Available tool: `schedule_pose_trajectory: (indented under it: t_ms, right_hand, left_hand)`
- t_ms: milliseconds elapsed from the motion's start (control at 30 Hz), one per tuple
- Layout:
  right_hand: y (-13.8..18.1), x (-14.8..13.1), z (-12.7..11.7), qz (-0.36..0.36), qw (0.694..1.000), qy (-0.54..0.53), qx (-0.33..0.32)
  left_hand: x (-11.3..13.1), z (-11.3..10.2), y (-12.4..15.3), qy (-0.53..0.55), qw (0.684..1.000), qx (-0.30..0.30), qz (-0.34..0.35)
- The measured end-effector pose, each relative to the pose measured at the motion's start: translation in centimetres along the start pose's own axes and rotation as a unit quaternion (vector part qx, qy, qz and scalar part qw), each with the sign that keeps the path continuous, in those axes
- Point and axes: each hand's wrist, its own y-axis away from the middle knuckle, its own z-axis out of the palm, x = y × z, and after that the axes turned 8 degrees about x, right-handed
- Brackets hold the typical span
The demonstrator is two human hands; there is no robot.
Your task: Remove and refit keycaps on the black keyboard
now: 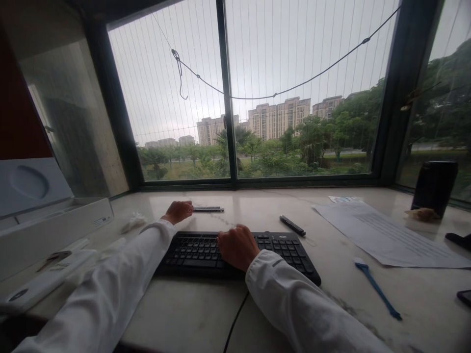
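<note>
The black keyboard [287,247] sits flat on the pale stone table [191,314], pretty much dead centre in the lower half of the frame, with its cable [235,318] running off toward the bottom edge. The right hand [238,246] is parked on the middle of it, knuckles up, fingers bent loosely down onto the keys and not gripping anything.

The left hand [177,212] is just beyond the keyboard's upper left corner, curled up, with its fingertips at the left end of a slim dark bar [208,209] lying flat on the table. Honestly can't tell if the fingers are pinching it or only touching it; it's too small from here. Both arms are in white sleeves.

Further out:
- A black pen [292,225] lies just past the keyboard's upper right corner.
- There are paper sheets [390,235] on the right, with a blue plastic tool [377,287] below them.
- A dark cup [434,186] stands at the far right by the window [294,73].
- A crumpled tissue [133,221] is left of the left hand, and an open white box [55,225] sits at the left edge.
</note>
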Motion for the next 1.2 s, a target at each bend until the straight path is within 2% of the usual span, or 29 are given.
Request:
schedule_pose_trajectory:
  t_ms: [100, 200, 300, 400, 533, 667, 800, 867, 1033, 1200]
  right_hand:
    - [0.0, 0.0, 0.0, -0.002, 1.000, 0.006, -0.002]
    - [0.1, -0.1, -0.2, -0.009, 1.000, 0.010, -0.003]
    - [0.1, -0.2, -0.2, -0.010, 1.000, 0.017, -0.004]
    - [0.2, -0.4, -0.1, -0.008, 1.000, 0.023, 0.010]
    - [0.3, -0.6, 0.0, -0.010, 0.999, 0.017, 0.032]
    - [0.5, -0.7, 0.2, -0.011, 0.999, 0.010, 0.038]
    - [0.6, -0.7, 0.4, -0.005, 0.999, 0.027, 0.032]
    - [0.6, -0.7, 0.5, -0.004, 0.999, 0.033, 0.028]
    - [0.6, -0.6, 0.7, 0.002, 0.999, 0.046, 0.016]
    - [0.6, -0.4, 1.0, 0.005, 0.997, 0.078, 0.010]
  left_hand:
    - [0.2, -1.5, 0.1, 0.002, 0.999, 0.049, -0.003]
    - [0.7, -3.5, 0.4, 0.045, 0.991, 0.125, 0.004]
    - [1.3, -5.4, 1.1, 0.109, 0.984, 0.137, 0.037]
    - [2.0, -6.6, 2.3, 0.162, 0.978, 0.099, 0.090]
    - [2.8, -7.1, 4.0, 0.233, 0.963, 0.012, 0.137]
    - [3.1, -7.5, 5.3, 0.298, 0.942, -0.066, 0.138]
    - [3.0, -8.2, 6.0, 0.318, 0.930, -0.124, 0.134]
    - [2.9, -8.6, 6.2, 0.318, 0.930, -0.120, 0.142]
    - [2.4, -9.3, 6.4, 0.333, 0.923, -0.070, 0.179]
    - [2.0, -8.9, 6.7, 0.337, 0.921, -0.083, 0.178]
